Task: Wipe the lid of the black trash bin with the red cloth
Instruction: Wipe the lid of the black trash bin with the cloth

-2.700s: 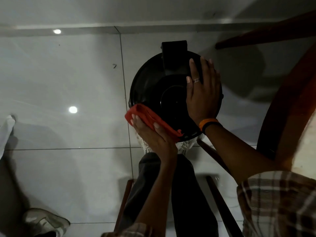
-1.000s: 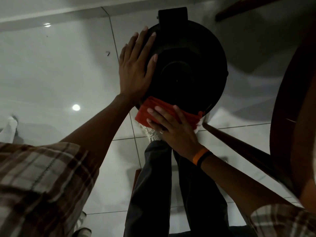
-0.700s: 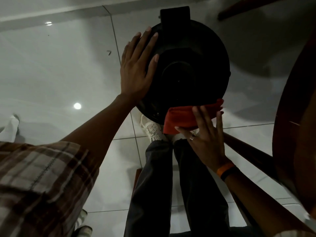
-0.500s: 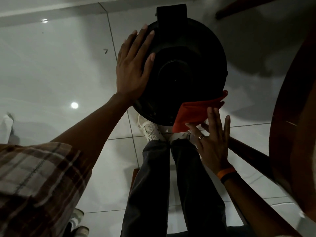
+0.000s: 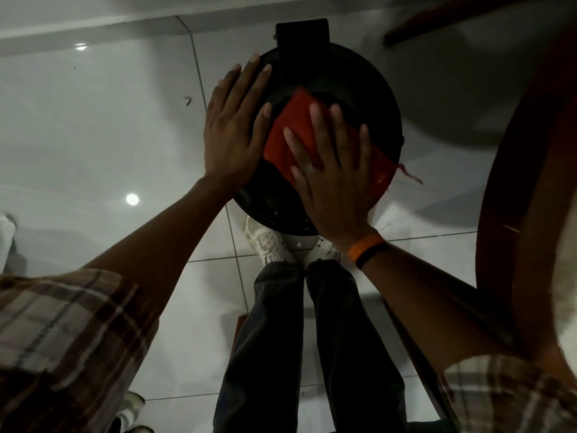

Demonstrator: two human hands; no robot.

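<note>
The round black trash bin lid [image 5: 371, 98] is seen from above, with a black hinge block [image 5: 301, 35] at its far edge. My left hand [image 5: 232, 129] lies flat on the lid's left side, fingers spread. My right hand [image 5: 334, 170] presses flat on the red cloth [image 5: 292, 132], which is spread over the middle and right of the lid. A frayed corner of the cloth hangs past the lid's right rim. The lid's centre is hidden under the cloth and my right hand.
The bin stands on glossy white floor tiles [image 5: 93, 120]. My legs in dark trousers and white shoes [image 5: 268, 245] are right in front of it. A dark wooden round table edge [image 5: 512, 182] curves along the right, and a wooden leg [image 5: 437, 23] crosses the top right.
My right hand has slid the red cloth from the lid's near right rim up onto the middle of the lid. My left hand stays flat on the left side.
</note>
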